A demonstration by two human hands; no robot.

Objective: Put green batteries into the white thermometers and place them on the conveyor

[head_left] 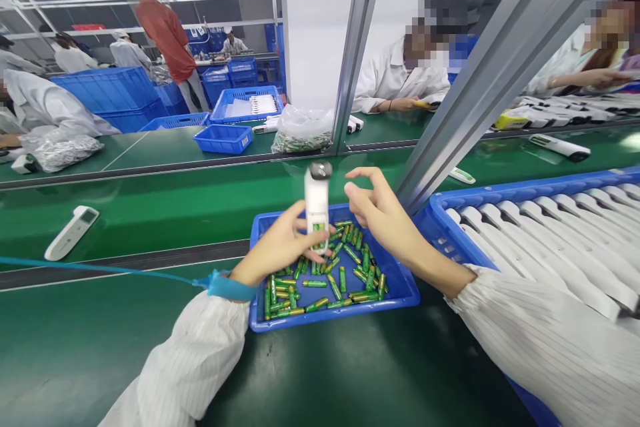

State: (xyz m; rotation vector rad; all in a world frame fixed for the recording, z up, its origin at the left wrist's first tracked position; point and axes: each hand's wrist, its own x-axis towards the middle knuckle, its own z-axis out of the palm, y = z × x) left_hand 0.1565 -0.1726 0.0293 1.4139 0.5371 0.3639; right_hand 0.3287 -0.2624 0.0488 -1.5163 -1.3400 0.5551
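My left hand (pixel 280 238) is closed around a white handheld thermometer (pixel 317 197), which stands upright with its dark head end at the top. Green batteries show in the open compartment at its lower end. To the right of it, my right hand (pixel 377 210) hangs in the air, apart from the thermometer, its index finger and thumb bent with a gap between them and no object visible there. Below both hands sits a blue bin (pixel 333 320) with many loose green-and-gold batteries (pixel 343 279). A blue wrist strap (pixel 233 287) with a cord circles my left wrist.
At right, a blue crate (pixel 493 190) holds rows of white thermometer bodies (pixel 550 240). Another thermometer (pixel 73 233) lies on the green belt (pixel 150 207) at left. A slanted metal post (pixel 465 87) rises beyond my right hand. Co-workers sit across the line, near a small blue bin (pixel 223 139).
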